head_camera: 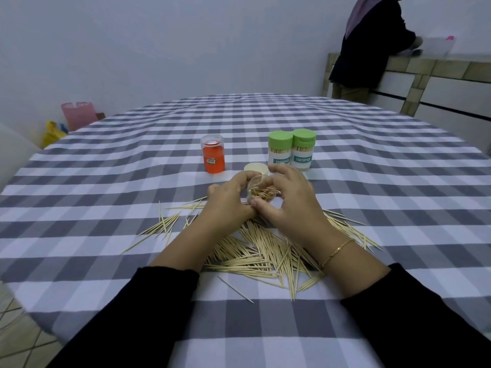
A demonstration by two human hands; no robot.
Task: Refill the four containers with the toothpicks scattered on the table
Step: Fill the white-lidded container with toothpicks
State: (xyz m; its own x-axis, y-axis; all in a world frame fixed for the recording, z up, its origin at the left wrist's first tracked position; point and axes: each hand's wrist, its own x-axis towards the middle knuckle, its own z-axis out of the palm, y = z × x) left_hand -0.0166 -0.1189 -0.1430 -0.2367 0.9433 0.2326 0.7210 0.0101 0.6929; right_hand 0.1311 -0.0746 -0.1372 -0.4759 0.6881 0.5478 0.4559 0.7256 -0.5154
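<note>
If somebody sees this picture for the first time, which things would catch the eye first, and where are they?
Probably the two hands at the centre: the left hand and right hand hold a clear container packed with toothpicks. Below them a pile of loose toothpicks spreads over the checked tablecloth. Behind stand an orange container and two green-lidded containers.

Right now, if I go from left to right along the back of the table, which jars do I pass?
Orange jar → first green-lidded jar → second green-lidded jar.
</note>
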